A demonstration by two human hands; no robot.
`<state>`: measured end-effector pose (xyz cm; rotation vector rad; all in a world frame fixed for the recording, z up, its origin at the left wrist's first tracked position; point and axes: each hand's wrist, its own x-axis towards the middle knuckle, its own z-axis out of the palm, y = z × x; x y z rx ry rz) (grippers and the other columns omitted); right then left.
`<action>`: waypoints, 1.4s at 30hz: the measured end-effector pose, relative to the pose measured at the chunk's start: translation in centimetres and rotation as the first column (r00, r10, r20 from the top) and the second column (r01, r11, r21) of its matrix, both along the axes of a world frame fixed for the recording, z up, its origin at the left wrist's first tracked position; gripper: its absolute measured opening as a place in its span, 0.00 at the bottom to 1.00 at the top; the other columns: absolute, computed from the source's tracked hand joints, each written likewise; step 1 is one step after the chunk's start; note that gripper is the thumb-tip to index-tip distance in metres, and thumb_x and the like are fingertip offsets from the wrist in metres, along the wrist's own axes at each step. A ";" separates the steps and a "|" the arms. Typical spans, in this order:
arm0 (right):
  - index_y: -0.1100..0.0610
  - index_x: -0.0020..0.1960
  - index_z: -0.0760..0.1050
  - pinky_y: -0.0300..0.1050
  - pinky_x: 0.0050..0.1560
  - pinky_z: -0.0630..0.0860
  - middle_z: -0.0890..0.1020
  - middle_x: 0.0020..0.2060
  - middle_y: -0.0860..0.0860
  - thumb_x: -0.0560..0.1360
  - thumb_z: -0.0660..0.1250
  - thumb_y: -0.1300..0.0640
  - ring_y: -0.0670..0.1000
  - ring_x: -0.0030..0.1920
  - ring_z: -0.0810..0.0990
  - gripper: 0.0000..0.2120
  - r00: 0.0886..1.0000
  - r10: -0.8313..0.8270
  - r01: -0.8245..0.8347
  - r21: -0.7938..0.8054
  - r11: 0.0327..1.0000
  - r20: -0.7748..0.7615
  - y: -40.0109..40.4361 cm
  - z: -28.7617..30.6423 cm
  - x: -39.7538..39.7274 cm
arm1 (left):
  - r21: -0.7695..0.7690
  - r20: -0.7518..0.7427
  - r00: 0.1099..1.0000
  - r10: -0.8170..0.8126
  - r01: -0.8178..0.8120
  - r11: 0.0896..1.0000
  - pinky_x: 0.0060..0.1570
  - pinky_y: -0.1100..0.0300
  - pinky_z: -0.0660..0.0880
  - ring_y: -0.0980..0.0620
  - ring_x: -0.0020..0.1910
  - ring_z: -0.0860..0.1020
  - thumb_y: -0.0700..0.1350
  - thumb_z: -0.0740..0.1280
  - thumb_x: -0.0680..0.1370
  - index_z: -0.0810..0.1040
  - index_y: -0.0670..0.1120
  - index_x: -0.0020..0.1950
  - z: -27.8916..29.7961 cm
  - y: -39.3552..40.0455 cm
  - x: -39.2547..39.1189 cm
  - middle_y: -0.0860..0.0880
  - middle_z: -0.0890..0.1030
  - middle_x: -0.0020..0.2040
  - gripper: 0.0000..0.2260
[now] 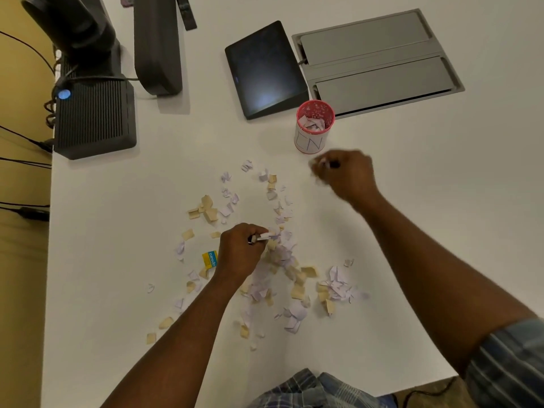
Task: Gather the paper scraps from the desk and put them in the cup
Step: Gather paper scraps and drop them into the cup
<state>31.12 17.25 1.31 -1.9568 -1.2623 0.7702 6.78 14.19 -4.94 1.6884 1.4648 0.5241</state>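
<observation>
Many white and tan paper scraps [282,260] lie scattered over the middle of the white desk [397,260]. A red-rimmed cup [313,128] with a white label stands beyond them and holds several scraps. My left hand [240,250] rests in the pile, fingers closed on a few scraps. My right hand [344,172] hovers just in front of the cup, blurred, closed around some scraps. A yellow and blue scrap [209,258] lies left of my left hand.
A dark tablet [265,69] sits behind the cup, with a grey cable hatch [379,60] to its right. Black devices [94,119] and a stand [157,45] occupy the far left. Cables hang off the left edge.
</observation>
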 end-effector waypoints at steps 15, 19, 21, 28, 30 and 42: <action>0.60 0.58 0.78 0.52 0.54 0.77 0.82 0.53 0.58 0.71 0.73 0.49 0.59 0.51 0.81 0.21 0.803 0.187 -0.066 -0.227 0.972 0.566 13.6 0.1 2.8 | -0.003 0.001 1.000 -0.023 0.023 1.000 0.42 0.75 0.74 0.58 0.41 0.79 0.36 0.72 0.72 0.84 0.44 0.48 1.7 0.2 2.6 0.48 0.84 0.44 0.07; 0.58 0.58 0.78 0.50 0.54 0.77 0.82 0.53 0.57 0.73 0.71 0.48 0.57 0.51 0.81 0.18 0.843 0.125 -0.042 -0.167 0.985 0.524 12.8 0.4 2.9 | 0.020 0.055 0.998 -0.010 0.009 1.000 0.42 0.69 0.77 0.58 0.40 0.80 0.37 0.72 0.72 0.84 0.45 0.47 2.8 2.0 3.6 0.49 0.84 0.43 0.06; 0.58 0.57 0.79 0.46 0.51 0.77 0.83 0.51 0.56 0.76 0.68 0.50 0.55 0.48 0.82 0.14 0.871 0.001 0.002 -0.007 1.000 0.492 11.6 0.2 2.9 | 0.019 0.084 0.996 0.012 -0.014 1.000 0.39 0.75 0.75 0.64 0.37 0.79 0.38 0.73 0.72 0.84 0.45 0.48 3.6 3.5 4.5 0.51 0.83 0.42 0.07; 0.55 0.55 0.78 0.47 0.48 0.74 0.81 0.51 0.54 0.77 0.62 0.52 0.55 0.52 0.78 0.11 0.884 -0.281 0.265 0.095 0.960 0.374 2.6 -4.8 2.7 | 0.115 0.124 0.992 0.038 -0.052 0.992 0.38 0.70 0.77 0.61 0.35 0.80 0.40 0.72 0.72 0.84 0.46 0.47 7.1 10.8 9.8 0.52 0.83 0.38 0.05; 0.56 0.62 0.74 0.51 0.55 0.72 0.77 0.59 0.56 0.76 0.64 0.48 0.58 0.60 0.72 0.18 0.906 -0.175 0.229 -0.098 0.968 0.385 -0.1 -6.9 2.3 | 0.209 0.064 0.998 -0.001 -0.012 0.978 0.39 0.69 0.77 0.57 0.37 0.79 0.41 0.72 0.73 0.84 0.45 0.49 7.6 12.9 11.7 0.53 0.82 0.39 0.05; 0.57 0.69 0.65 0.53 0.62 0.71 0.65 0.71 0.55 0.77 0.64 0.51 0.57 0.69 0.62 0.23 0.906 0.221 -0.104 -0.317 0.943 0.360 -5.9 -9.8 -0.4 | 0.155 -0.545 0.786 -0.290 0.434 0.887 0.59 0.55 0.75 0.45 0.56 0.79 0.48 0.72 0.73 0.76 0.42 0.62 5.7 19.8 20.4 0.43 0.80 0.58 0.20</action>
